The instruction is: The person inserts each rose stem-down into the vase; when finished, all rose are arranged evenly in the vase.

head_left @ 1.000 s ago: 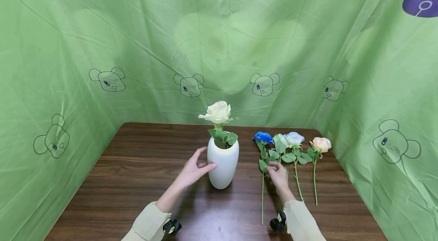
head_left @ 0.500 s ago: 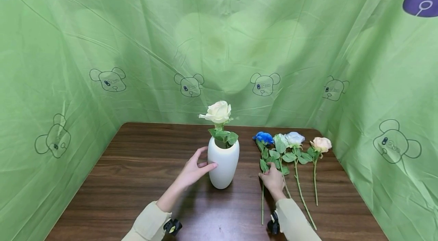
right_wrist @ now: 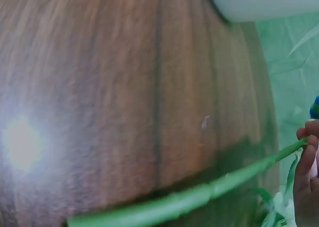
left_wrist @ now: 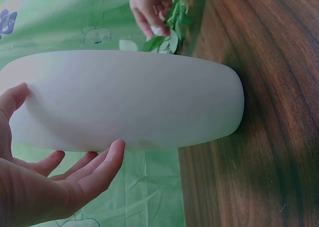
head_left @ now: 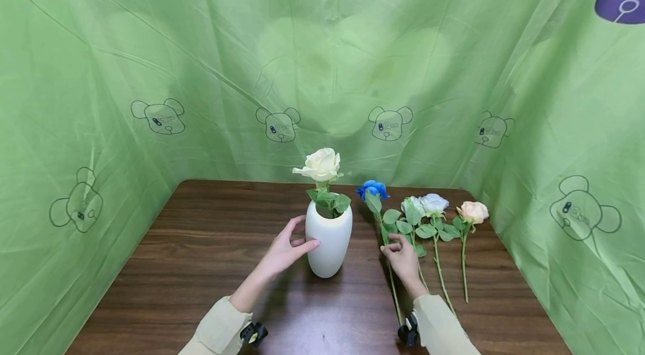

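A white vase (head_left: 328, 243) stands upright on the wooden table, with a white rose (head_left: 322, 166) in its mouth. My left hand (head_left: 286, 248) holds the vase's left side, thumb on the front and fingers toward the back; the left wrist view shows these fingers (left_wrist: 107, 167) against the wall. To the right, my right hand (head_left: 404, 260) pinches the green stem of a blue rose (head_left: 373, 190). That stem (right_wrist: 199, 194) slants above the table in the right wrist view, its cut end toward the camera.
Right of my right hand lie a pale blue rose (head_left: 433, 205), a whitish rose (head_left: 410, 205) partly behind leaves, and a peach rose (head_left: 473, 213). The wooden table (head_left: 201, 243) ends at a green printed curtain (head_left: 221, 120) around its back and sides.
My right hand has taken hold of the blue rose's stem, and the bloom has shifted left and up, away from the other roses. My left hand stays on the vase.
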`<action>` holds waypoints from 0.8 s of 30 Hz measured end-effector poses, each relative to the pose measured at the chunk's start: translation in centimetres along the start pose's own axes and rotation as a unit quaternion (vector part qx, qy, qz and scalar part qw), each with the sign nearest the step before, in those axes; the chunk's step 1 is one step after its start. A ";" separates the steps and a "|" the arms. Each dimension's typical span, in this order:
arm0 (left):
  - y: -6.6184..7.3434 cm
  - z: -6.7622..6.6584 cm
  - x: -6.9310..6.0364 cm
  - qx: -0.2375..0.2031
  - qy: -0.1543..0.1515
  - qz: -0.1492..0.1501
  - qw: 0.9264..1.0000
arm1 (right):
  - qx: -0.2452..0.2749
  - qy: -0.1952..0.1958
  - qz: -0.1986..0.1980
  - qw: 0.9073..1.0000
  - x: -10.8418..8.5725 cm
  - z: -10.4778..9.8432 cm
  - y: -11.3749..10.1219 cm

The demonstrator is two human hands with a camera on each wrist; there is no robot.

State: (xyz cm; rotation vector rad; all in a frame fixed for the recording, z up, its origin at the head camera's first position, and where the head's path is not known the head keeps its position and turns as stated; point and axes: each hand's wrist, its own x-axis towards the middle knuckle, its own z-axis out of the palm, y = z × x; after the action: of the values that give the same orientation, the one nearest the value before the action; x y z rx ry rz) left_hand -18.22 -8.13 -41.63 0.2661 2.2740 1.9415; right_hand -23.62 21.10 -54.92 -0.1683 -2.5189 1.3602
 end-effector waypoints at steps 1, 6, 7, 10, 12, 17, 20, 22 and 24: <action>0.0 0.0 0.0 0.001 0.000 0.000 1.000 | 0.016 -0.003 0.005 1.000 0.1 -0.1 -0.3; 0.1 0.0 0.0 0.001 -0.001 -0.001 1.000 | 0.095 -0.022 0.012 0.995 0.3 -0.8 -2.1; 0.1 0.0 0.0 0.001 -0.001 -0.002 1.000 | 0.116 -0.025 0.007 0.993 0.4 -0.9 -2.5; 0.1 0.0 -0.1 0.001 0.000 -0.003 1.000 | 0.190 -0.037 -0.023 0.981 0.3 -1.3 -3.7; 0.1 0.0 -0.1 0.001 0.000 -0.003 1.000 | 0.221 -0.037 -0.048 0.973 0.3 -1.4 -4.4; 0.1 0.0 -0.1 0.002 -0.001 -0.001 1.000 | 0.307 -0.054 -0.141 0.940 2.1 -0.6 -1.7; 0.1 0.0 -0.1 0.003 0.000 -0.001 1.000 | 0.330 -0.065 -0.162 0.928 3.7 0.3 1.2; 0.1 0.0 -0.1 0.005 0.000 -0.002 1.000 | 0.335 -0.064 -0.162 0.926 3.4 -0.1 0.3; 0.1 0.0 -0.1 0.006 0.001 -0.001 1.000 | 0.336 -0.063 -0.149 0.928 2.3 -1.3 -2.5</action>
State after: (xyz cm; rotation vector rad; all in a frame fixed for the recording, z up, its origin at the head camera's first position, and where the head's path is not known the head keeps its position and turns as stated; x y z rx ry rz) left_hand -18.15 -8.16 -41.57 0.2620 2.2871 1.9280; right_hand -25.34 21.32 -51.71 0.4327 -1.9028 2.0313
